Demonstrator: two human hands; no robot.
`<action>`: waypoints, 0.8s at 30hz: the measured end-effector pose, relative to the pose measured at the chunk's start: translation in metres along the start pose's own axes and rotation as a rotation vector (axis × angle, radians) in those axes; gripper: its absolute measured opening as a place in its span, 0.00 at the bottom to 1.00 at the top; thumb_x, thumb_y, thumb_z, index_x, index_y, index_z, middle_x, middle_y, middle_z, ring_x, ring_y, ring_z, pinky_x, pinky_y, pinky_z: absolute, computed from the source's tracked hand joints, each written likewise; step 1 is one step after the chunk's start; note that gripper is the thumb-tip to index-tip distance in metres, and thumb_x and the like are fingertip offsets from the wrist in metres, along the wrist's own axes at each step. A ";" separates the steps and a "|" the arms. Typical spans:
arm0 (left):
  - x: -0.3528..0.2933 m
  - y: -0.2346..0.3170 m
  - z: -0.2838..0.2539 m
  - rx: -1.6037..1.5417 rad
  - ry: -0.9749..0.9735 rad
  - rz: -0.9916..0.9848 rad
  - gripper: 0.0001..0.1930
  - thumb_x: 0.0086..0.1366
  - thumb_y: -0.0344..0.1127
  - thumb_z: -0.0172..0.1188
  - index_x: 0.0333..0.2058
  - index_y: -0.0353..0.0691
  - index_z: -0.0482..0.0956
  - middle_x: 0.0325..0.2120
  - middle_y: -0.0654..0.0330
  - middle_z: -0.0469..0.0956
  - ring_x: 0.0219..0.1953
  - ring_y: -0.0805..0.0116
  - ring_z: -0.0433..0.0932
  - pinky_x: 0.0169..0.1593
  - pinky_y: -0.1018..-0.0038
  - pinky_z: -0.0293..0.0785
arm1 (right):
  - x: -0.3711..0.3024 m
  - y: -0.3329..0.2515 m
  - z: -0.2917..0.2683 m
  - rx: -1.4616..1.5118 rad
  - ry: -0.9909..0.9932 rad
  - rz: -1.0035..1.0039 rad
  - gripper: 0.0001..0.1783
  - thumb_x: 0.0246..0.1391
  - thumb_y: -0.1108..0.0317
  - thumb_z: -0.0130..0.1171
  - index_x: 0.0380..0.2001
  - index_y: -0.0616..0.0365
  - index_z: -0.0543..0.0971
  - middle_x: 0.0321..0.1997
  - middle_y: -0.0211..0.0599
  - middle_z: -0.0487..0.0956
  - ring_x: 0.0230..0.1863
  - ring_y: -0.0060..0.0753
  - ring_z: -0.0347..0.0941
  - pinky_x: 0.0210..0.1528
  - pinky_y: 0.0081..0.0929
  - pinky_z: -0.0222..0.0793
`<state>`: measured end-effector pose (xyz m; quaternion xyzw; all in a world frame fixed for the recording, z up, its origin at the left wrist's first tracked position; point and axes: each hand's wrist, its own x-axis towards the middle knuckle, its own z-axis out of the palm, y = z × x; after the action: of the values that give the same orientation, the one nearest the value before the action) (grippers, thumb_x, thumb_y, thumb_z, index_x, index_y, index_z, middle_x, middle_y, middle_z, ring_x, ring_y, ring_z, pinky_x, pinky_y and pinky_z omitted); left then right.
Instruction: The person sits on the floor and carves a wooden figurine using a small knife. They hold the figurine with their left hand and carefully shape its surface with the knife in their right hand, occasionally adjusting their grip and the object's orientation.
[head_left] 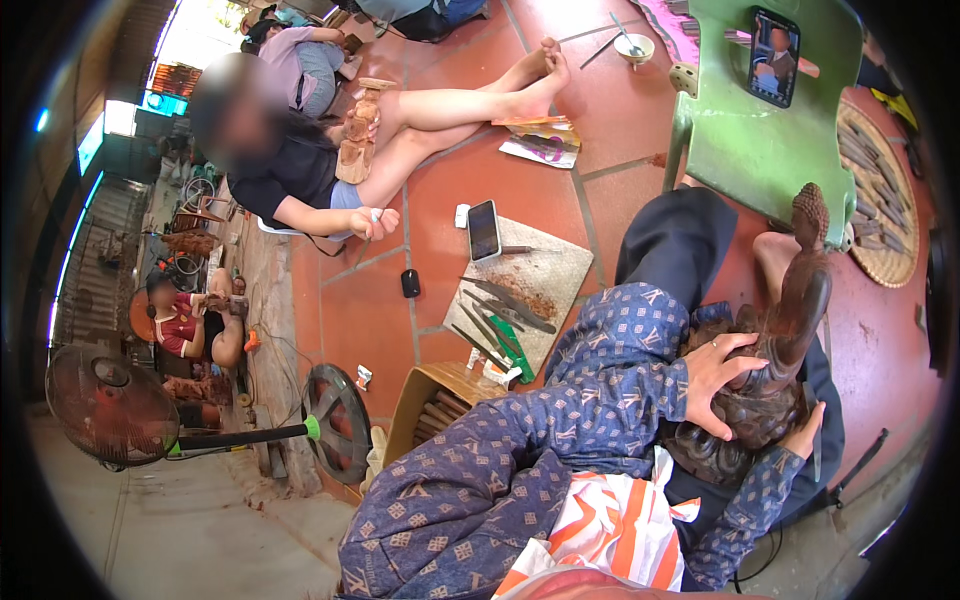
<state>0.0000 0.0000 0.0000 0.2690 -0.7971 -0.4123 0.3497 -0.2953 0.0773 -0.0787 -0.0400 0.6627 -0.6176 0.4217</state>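
Observation:
A dark carved wooden statue (797, 318) leans tilted across my lap, its knobbly-haired head at the upper right and its wide carved base toward me. My left hand (722, 382) grips the statue's lower body, fingers curved over the wood and a ring on one finger. Against the right side of the base is my right hand (803, 432), closed around what looks like a thin grey blade (817, 458). The blade's full shape is hidden by the fingers and the statue.
A board (570, 270) with several carving tools and a phone (484, 231) lies ahead-left. A box of wooden-handled tools (440, 415) and a fan (115, 408) stand left. A green chair (765, 130) holds another phone; a woven tray (880, 190) is beyond. A person (290, 165) sits nearby holding a carving.

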 end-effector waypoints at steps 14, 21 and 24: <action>0.004 -0.004 -0.006 0.016 -0.011 0.004 0.58 0.32 0.52 0.79 0.64 0.48 0.59 0.64 0.40 0.52 0.62 0.34 0.59 0.63 0.50 0.62 | -0.007 -0.007 0.016 0.085 -0.049 0.092 0.37 0.63 0.46 0.50 0.60 0.71 0.67 0.60 0.49 0.71 0.60 0.40 0.69 0.63 0.35 0.62; 0.004 -0.004 -0.006 0.021 -0.009 0.006 0.57 0.33 0.52 0.79 0.64 0.48 0.59 0.63 0.40 0.52 0.62 0.34 0.59 0.63 0.50 0.62 | -0.010 -0.006 0.021 -0.019 0.007 -0.018 0.35 0.66 0.48 0.47 0.62 0.68 0.66 0.64 0.50 0.69 0.63 0.41 0.66 0.66 0.37 0.59; 0.004 -0.004 -0.006 0.029 -0.001 0.014 0.57 0.33 0.53 0.79 0.64 0.48 0.59 0.63 0.40 0.52 0.61 0.34 0.60 0.63 0.50 0.61 | -0.005 0.005 0.007 -0.199 -0.049 -0.193 0.32 0.67 0.50 0.46 0.63 0.67 0.65 0.64 0.50 0.69 0.63 0.41 0.66 0.65 0.37 0.60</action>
<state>0.0026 -0.0073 0.0003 0.2685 -0.8050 -0.3984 0.3482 -0.2858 0.0758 -0.0793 -0.1602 0.7033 -0.5853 0.3703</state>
